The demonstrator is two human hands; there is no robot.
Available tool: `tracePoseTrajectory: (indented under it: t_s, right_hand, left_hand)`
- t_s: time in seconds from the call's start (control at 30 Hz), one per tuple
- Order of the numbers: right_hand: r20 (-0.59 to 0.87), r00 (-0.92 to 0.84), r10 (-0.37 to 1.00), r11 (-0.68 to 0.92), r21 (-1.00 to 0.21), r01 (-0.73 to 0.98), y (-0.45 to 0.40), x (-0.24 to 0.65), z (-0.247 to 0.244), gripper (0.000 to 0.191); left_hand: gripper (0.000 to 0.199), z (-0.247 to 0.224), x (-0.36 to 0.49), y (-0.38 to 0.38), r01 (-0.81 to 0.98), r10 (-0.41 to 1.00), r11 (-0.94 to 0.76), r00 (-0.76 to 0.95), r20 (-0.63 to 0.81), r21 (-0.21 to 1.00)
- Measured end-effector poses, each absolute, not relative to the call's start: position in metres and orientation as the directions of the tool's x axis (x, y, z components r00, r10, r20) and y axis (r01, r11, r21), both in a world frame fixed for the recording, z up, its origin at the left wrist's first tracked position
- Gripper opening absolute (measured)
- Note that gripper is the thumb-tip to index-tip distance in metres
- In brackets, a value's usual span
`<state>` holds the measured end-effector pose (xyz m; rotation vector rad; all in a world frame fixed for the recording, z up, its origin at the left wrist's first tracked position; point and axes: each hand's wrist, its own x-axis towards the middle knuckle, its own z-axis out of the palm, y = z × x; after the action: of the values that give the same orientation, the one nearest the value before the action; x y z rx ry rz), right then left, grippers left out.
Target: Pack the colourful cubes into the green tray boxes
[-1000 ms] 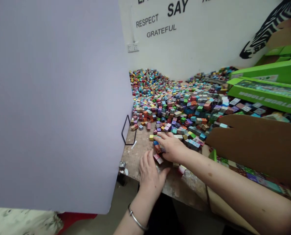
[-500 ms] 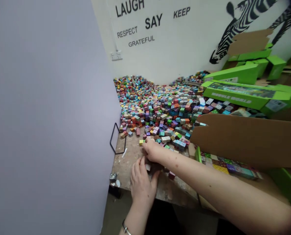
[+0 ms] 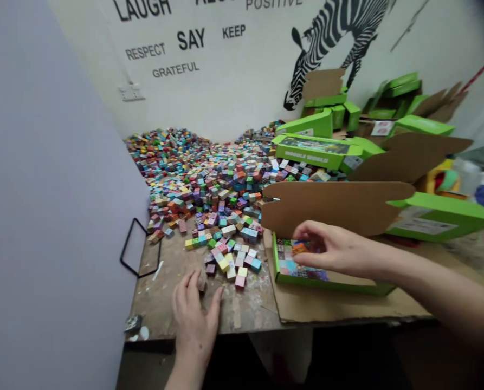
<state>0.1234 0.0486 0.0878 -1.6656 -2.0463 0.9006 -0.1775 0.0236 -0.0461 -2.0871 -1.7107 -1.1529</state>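
Note:
On the worn table my left hand (image 3: pixel 195 311) rests with its fingers spread and the thumb apart. A small brownish block (image 3: pixel 202 281) sits against its index finger, partly hidden. My right hand (image 3: pixel 331 249) hovers over a low green box (image 3: pixel 335 286), thumb and fingers curved and apart. Orange shows in the gap between them, and I take it to be a block in the box. Patterned square blocks (image 3: pixel 284 265) line the box in rows. Between my hands lies a loose cluster of pink, yellow, white and teal blocks (image 3: pixel 229 260).
A large heap of coloured blocks (image 3: pixel 225 179) fills the back. Cardboard flaps (image 3: pixel 327 206) stand up behind the box. More green boxes (image 3: pixel 310 151) are stacked at back right. A pale panel (image 3: pixel 55 216) with a black handle (image 3: pixel 123 254) walls off the left.
My right hand has moved from the blocks beside my left hand to the right, over the green box. My left hand stays by the small block. The view has turned right.

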Motion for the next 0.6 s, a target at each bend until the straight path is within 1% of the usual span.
tracePoseTrajectory:
  t_s: [0.07, 0.13, 0.2, 0.27, 0.33, 0.37, 0.43, 0.47, 0.57, 0.6]
  right_hand:
    - [-0.170, -0.106, 0.980, 0.001, -0.526, 0.851, 0.036, 0.162, 0.077, 0.035]
    - [-0.183, -0.017, 0.983, -0.054, -0.377, 0.924, 0.030, 0.185, 0.061, 0.035]
    - [-0.140, 0.013, 0.990, -0.047, -0.238, 0.970, 0.028, 0.193, 0.046, 0.037]
    - [-0.081, 0.030, 0.996, -0.039, -0.118, 0.992, 0.029, 0.192, 0.035, 0.042]
    - [-0.046, 0.063, 0.997, -0.065, -0.052, 0.997, 0.029, 0.187, 0.030, 0.047]
    - [-0.037, 0.080, 0.996, -0.082, -0.045, 0.996, 0.029, 0.186, 0.029, 0.048]
    - [-0.020, 0.084, 0.996, -0.086, -0.077, 0.993, 0.026, 0.187, 0.028, 0.047]
    - [-0.012, 0.061, 0.998, -0.062, -0.110, 0.992, 0.024, 0.190, 0.028, 0.044]
    - [-0.004, -0.079, 0.997, 0.076, -0.227, 0.971, 0.019, 0.202, 0.027, 0.025]
    - [-0.003, -0.119, 0.993, 0.114, -0.254, 0.960, 0.018, 0.205, 0.025, 0.024]
  left_hand:
    - [0.045, -0.033, -0.155, 0.024, 0.846, 0.704, -0.439, 0.116, 0.700, 0.302]
    - [0.041, -0.019, -0.125, 0.024, 0.765, 0.683, -0.569, 0.238, 0.691, 0.300]
    - [0.038, -0.008, -0.093, 0.025, 0.673, 0.669, -0.676, 0.391, 0.632, 0.299]
    - [0.042, 0.000, -0.064, 0.028, 0.606, 0.646, -0.743, 0.537, 0.543, 0.284]
    - [0.049, 0.003, -0.042, 0.033, 0.576, 0.624, -0.776, 0.638, 0.452, 0.258]
    - [0.052, 0.003, -0.035, 0.036, 0.569, 0.615, -0.785, 0.672, 0.413, 0.244]
    - [0.058, 0.002, -0.025, 0.041, 0.548, 0.588, -0.808, 0.724, 0.360, 0.218]
    - [0.058, 0.002, -0.023, 0.042, 0.540, 0.578, -0.815, 0.740, 0.343, 0.211]
    - [0.056, 0.003, -0.020, 0.043, 0.541, 0.578, -0.816, 0.756, 0.308, 0.204]
    - [0.055, 0.004, -0.019, 0.043, 0.549, 0.586, -0.810, 0.754, 0.296, 0.205]
